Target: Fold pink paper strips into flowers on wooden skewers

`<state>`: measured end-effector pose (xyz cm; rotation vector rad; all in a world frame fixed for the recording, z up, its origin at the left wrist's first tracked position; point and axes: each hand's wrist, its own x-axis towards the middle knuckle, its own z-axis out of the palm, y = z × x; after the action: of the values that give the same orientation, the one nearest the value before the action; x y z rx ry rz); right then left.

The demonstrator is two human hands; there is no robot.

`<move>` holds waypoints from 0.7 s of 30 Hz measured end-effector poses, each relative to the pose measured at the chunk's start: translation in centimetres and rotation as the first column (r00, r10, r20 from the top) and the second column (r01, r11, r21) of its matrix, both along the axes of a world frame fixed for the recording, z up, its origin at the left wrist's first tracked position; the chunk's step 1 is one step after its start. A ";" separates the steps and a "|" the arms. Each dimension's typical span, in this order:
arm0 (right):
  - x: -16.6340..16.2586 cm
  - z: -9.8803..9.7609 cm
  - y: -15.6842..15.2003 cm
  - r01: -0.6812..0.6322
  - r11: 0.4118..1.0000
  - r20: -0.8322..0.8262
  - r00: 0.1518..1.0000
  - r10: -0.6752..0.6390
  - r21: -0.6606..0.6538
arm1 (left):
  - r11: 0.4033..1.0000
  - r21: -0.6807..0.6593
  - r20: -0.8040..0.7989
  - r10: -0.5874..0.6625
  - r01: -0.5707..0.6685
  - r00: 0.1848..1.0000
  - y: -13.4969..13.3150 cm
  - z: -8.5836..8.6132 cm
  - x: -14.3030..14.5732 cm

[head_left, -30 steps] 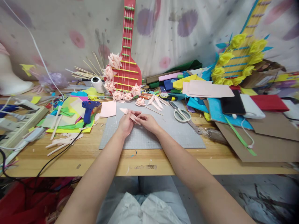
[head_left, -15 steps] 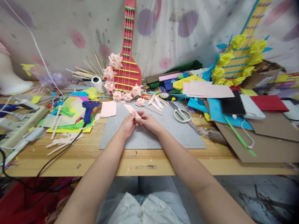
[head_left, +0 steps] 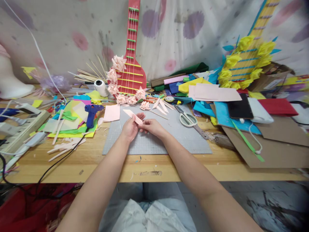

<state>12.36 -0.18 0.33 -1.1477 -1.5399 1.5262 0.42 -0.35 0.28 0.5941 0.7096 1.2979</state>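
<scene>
A pale pink folded paper strip (head_left: 129, 112) slants up and to the left above the grey cutting mat (head_left: 173, 141). My left hand (head_left: 129, 130) grips its middle, with the thumb over it and some fingers spread behind. At the strip's lower right end, my right hand (head_left: 153, 126) has its fingers pinched together; their tips are partly hidden. Beyond the hands lie several folded pink strips (head_left: 162, 105) and a pink paper flower (head_left: 145, 105) on a thin stick (head_left: 158, 114). A pink paper square (head_left: 111, 113) rests at the mat's left corner.
Scissors (head_left: 188, 120) lie on the mat's right side. A blue glue gun (head_left: 91, 116) sits on coloured paper at left, its cable crossing the table. Behind stands a red paper guitar (head_left: 132, 75) with pink flowers. Cardboard (head_left: 267, 148) and a black phone (head_left: 239, 106) are at right.
The paper strip has shifted left and tilted flatter in my left hand, whose fingers have spread behind it. My right fingers have moved slightly down along its lower end.
</scene>
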 end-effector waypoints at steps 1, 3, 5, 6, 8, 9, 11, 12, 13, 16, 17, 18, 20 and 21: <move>0.1 0.1 -0.1 -0.007 1.000 0.017 1.000 0.007 -0.007 | 1.000 0.002 0.002 -0.003 0.003 1.000 0.0 0.0 0.0; 0.3 0.4 -0.2 -0.032 0.999 0.057 0.998 0.033 -0.014 | 1.000 0.013 0.001 -0.008 0.008 1.000 0.0 -0.1 -0.1; 0.5 0.6 -0.3 -0.060 0.998 0.070 0.996 0.060 -0.002 | 1.000 0.023 -0.013 -0.006 0.006 1.000 0.0 -0.2 -0.1; 0.5 0.6 -0.3 -0.060 0.998 0.062 0.996 0.059 0.016 | 1.000 0.026 -0.028 -0.010 0.011 1.000 0.0 -0.2 -0.1; 0.5 0.5 -0.3 -0.022 0.998 0.024 0.999 0.021 0.063 | 0.998 0.028 -0.068 -0.052 0.054 0.996 -0.1 -0.1 0.0; 0.5 0.3 -0.3 0.008 0.996 0.000 1.000 -0.009 0.084 | 0.996 0.029 -0.084 -0.087 0.089 0.993 -0.2 -0.1 0.1; 0.4 0.1 -0.2 0.064 0.992 -0.043 0.997 -0.060 0.108 | 0.988 0.044 -0.098 -0.144 0.149 0.985 -0.4 -0.1 0.3; 0.4 0.0 -0.2 0.083 0.991 -0.058 0.995 -0.078 0.104 | 0.983 0.055 -0.100 -0.166 0.172 0.981 -0.5 -0.1 0.4; 0.4 0.0 -0.1 0.098 0.991 -0.068 0.993 -0.092 0.092 | 0.980 0.068 -0.102 -0.182 0.190 0.978 -0.6 -0.1 0.5; 0.5 0.1 -0.1 0.120 0.991 -0.073 0.990 -0.116 0.052 | 0.971 0.099 -0.125 -0.206 0.218 0.971 -0.7 -0.3 0.6; 0.6 0.2 -0.1 0.119 0.992 -0.069 0.991 -0.116 0.042 | 0.969 0.100 -0.134 -0.214 0.228 0.968 -0.7 -0.4 0.6; 0.7 0.3 -0.1 0.111 0.993 -0.064 0.992 -0.109 0.035 | 0.968 0.097 -0.140 -0.217 0.231 0.966 -0.7 -0.5 0.6; 0.8 0.4 -0.2 0.072 0.997 -0.052 0.996 -0.071 0.019 | 0.975 0.085 -0.132 -0.191 0.203 0.973 -0.5 -0.5 0.4; 0.8 0.4 -0.2 0.045 0.999 -0.048 0.998 -0.044 0.008 | 0.982 0.080 -0.119 -0.160 0.170 0.980 -0.4 -0.4 0.3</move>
<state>13.21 -0.37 0.76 -1.1252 -1.4786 1.5050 0.75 -0.78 -0.16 0.7885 0.6813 1.1527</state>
